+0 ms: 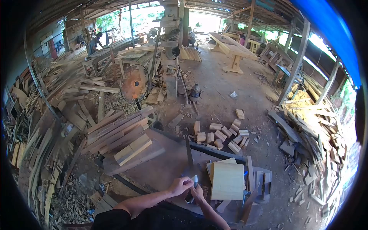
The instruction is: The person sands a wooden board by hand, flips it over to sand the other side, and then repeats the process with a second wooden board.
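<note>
My left hand (181,186) is closed, its fingertips pinched together close to my right hand (197,192). What it pinches, if anything, is too small to name. My right hand is curled around a small object with a rounded whitish end (195,179) that sticks up above the fingers. Its exact kind does not show. Both hands are over the near edge of a dark, dusty work table (168,163). A narrow dark strip (189,151) stands out on the table beyond them. Right of my right hand lies a stack of pale square boards (227,181).
Stacked planks (119,132) lie on the table's left. Cut wood blocks (220,135) litter the floor beyond it. A round fan (135,82) stands by a post. Wood piles line both sides; a long wooden table (234,46) and a person (94,44) are farther back.
</note>
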